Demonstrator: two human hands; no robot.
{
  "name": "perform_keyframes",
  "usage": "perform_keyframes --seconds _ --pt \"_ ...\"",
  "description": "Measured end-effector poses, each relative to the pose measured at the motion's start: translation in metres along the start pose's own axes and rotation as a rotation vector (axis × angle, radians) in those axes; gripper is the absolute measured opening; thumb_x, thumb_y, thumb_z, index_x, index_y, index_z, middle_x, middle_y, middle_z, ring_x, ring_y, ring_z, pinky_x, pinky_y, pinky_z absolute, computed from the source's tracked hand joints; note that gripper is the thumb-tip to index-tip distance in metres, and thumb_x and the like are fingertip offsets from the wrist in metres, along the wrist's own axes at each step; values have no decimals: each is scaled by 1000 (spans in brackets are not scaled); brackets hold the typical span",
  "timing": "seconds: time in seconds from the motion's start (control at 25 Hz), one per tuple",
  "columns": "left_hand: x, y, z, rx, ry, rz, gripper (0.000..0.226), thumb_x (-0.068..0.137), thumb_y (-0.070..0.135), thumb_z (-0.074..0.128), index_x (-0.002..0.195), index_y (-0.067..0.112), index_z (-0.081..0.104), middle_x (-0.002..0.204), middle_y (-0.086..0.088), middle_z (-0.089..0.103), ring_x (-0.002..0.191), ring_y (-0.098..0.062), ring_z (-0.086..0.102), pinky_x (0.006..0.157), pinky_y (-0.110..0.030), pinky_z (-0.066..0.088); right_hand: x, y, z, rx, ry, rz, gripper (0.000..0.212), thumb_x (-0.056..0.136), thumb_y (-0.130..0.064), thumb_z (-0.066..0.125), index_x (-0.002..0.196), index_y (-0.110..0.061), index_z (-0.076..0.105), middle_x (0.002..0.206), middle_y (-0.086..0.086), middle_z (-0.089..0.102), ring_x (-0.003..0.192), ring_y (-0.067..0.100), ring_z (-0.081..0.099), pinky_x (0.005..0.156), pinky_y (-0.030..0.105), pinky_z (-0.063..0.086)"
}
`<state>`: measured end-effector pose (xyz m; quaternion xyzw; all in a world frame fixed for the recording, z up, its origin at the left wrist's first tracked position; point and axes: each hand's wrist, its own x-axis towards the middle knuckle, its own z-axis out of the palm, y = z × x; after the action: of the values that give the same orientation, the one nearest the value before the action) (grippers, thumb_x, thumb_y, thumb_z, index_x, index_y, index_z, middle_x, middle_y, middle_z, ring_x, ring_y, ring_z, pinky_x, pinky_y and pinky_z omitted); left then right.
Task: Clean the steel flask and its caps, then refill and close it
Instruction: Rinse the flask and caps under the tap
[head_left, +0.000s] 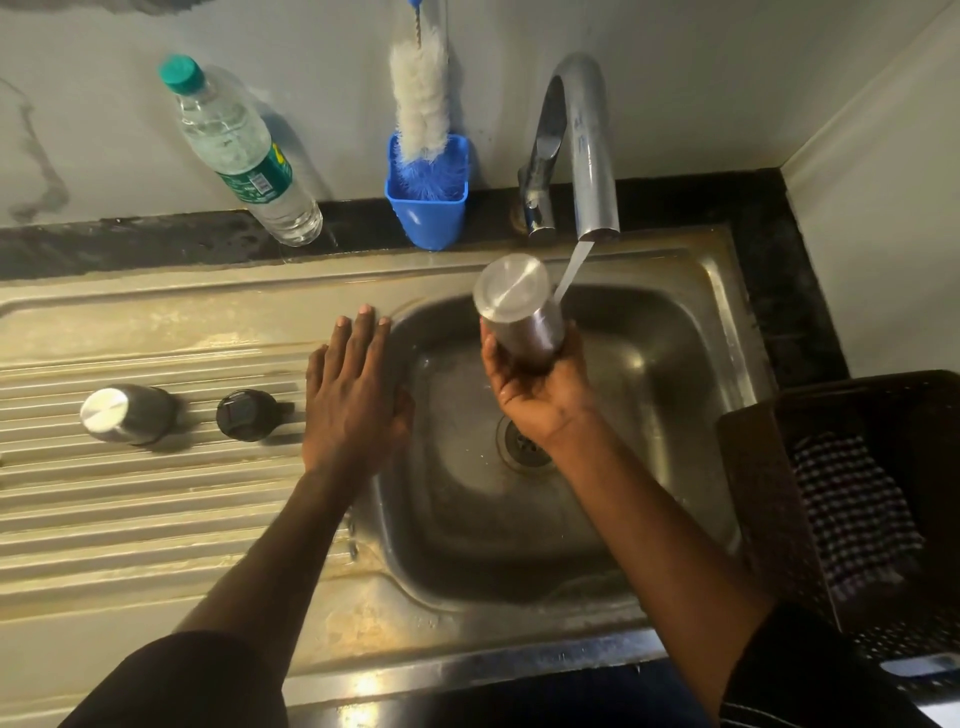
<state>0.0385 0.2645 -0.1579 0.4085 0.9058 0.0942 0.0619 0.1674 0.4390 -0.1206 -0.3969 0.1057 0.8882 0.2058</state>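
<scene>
Your right hand (540, 384) gripped the steel flask (519, 312) over the sink (717, 291), base up and tilted, the tap (587, 145) stream falling just behind it. Your left hand (353, 395) lay flat and empty on the sink's edge. Better to bring the mouth under the stream, which probably missed it. Both caps, steel (127, 413) and black (249, 414), waited on the drainboard (156, 519).

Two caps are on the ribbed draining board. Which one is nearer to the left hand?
The black cap, just left of the left hand; the steel cap sits farther left.
</scene>
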Motion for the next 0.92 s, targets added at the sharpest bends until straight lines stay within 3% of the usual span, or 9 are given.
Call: perform_keyframes --seconds 0.12,0.28,0.36,0.44,0.48,0.6,0.76,0.92 --pt "0 0 0 -3 -1 -1 92 96 36 70 169 21 14 177 -3 7 164 -27 3 131 -55 13 -4 5 -1 -124 84 -56 57 94 -55 63 117 -3 67 91 22 76 91 36 68 53 43 63" --pt "1 -1 0 1 -5 -2 93 96 36 70 169 21 13 177 -2 6 164 -26 2 131 -54 12 3 -7 1 -11 13 -27 67 96 -52 63 141 -4 60 112 25 71 89 38 72 55 42 63" --pt "1 0 0 1 -5 -2 93 96 37 70 169 22 13 177 -2 6 164 -26 2 131 -54 12 -1 -11 -1 -92 6 -38 62 95 -55 64 131 -5 68 109 21 74 84 36 76 60 43 65" --pt "1 -1 0 1 -6 -3 93 95 36 70 169 21 14 177 -3 6 164 -27 2 131 -54 12 -12 -9 -5 -265 -23 -66 53 97 -57 59 106 -8 79 96 14 77 80 30 77 70 42 66" --pt "1 -1 0 -2 -5 0 93 95 36 70 169 21 14 177 -3 6 164 -27 2 131 -55 12 -20 -6 -7 -361 -50 -78 51 98 -57 59 106 -11 78 93 11 77 82 27 76 75 40 65" --pt "0 -1 -1 -13 -6 4 92 95 35 69 169 21 15 177 -3 7 164 -27 2 131 -55 11 -35 3 -19 -669 33 -114 54 88 -54 74 128 -18 67 100 8 76 94 25 74 77 40 62" --pt "1 -1 -3 -20 -5 10 96 91 36 71 168 20 16 177 -4 9 163 -29 5 130 -55 13 -41 6 -49 -1157 62 -384 54 82 -33 87 128 -25 59 112 3 75 101 22 74 77 39 62" --pt "0 1 -3 -36 -13 5 98 93 39 73 169 22 13 177 -3 7 163 -28 3 130 -57 13 -35 -8 -70 -1517 90 -597 82 63 -33 97 133 -40 54 113 -7 72 98 11 73 86 35 61"
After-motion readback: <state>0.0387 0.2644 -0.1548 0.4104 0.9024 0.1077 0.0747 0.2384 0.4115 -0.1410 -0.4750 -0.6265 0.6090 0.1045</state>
